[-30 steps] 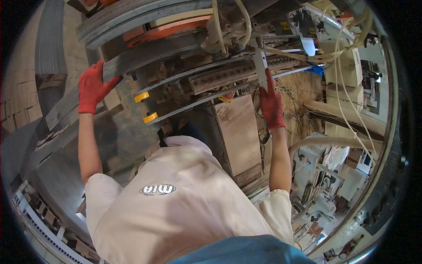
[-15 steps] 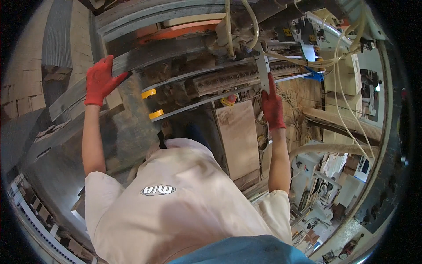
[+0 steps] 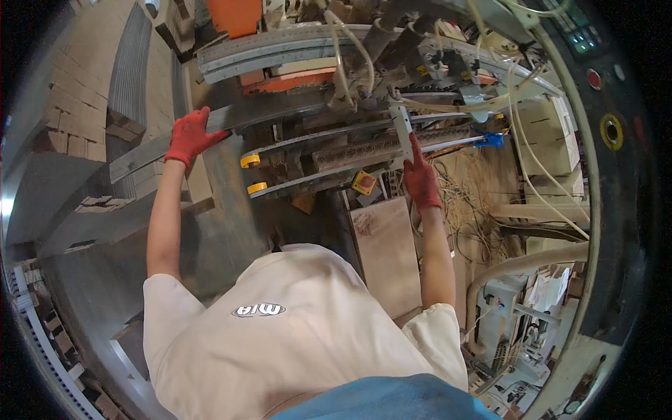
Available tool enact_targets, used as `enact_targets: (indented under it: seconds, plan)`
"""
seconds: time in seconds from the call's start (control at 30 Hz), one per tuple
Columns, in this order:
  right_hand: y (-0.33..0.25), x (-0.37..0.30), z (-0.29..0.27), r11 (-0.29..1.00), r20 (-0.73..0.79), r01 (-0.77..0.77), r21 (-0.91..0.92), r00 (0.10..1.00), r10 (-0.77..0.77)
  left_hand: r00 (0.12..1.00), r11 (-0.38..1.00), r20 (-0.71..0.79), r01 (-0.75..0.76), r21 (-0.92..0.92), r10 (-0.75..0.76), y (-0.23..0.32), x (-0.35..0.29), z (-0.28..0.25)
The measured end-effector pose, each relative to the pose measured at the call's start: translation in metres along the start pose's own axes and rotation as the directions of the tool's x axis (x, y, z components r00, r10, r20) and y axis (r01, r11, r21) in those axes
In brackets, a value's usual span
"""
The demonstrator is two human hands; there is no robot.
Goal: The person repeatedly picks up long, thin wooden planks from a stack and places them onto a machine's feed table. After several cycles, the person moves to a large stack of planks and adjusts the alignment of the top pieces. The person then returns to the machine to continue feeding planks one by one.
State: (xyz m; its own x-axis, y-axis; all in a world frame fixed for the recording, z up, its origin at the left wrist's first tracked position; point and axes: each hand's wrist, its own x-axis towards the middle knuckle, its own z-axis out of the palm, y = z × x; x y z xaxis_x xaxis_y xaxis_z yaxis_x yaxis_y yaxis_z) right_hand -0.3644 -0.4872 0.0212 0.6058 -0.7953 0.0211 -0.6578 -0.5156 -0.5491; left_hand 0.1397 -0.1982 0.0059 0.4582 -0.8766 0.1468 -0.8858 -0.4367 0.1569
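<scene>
My left hand (image 3: 189,136), in a red work glove, lies across a long, narrow grey board (image 3: 143,155) at the left of a machine. Its fingers are stretched out and the thumb points right along the board. Farther right, my right hand (image 3: 422,180), also gloved in red, is closed at the near end of a flat metal bar (image 3: 402,129), with the index finger laid along it. The bar's far end meets the machine's dark cylinder parts. Between my hands run metal rails (image 3: 315,140) with yellow end pieces (image 3: 250,161).
Stacked boards (image 3: 87,91) stand at the left. A yellow box with a red button (image 3: 363,183) sits near a dusty brown panel (image 3: 383,245). Clear hoses (image 3: 539,154) hang at the right beside a dark control panel (image 3: 595,210). Tangled cables (image 3: 462,210) lie on the dusty floor.
The whole view has shifted, bringing more of the machine's far side and the control panel into sight. Both hands keep about the same places on the board and the bar.
</scene>
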Motion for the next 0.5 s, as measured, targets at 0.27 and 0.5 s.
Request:
enact_targets:
  seconds: [0.27, 0.5]
  plan:
    - [0.023, 0.002, 0.006, 0.998, 0.03, -0.028, 0.052, 0.999, 0.026, 0.996, 0.988, 0.08, 0.03, 0.15, -0.042, 0.023, 0.012, -0.003]
    - [-0.002, -0.004, -0.009, 0.979, 0.062, -0.116, -0.167, 0.99, 0.128, 1.0, 0.982, 0.024, 0.006, 0.186, -0.011, 0.013, 0.016, 0.015]
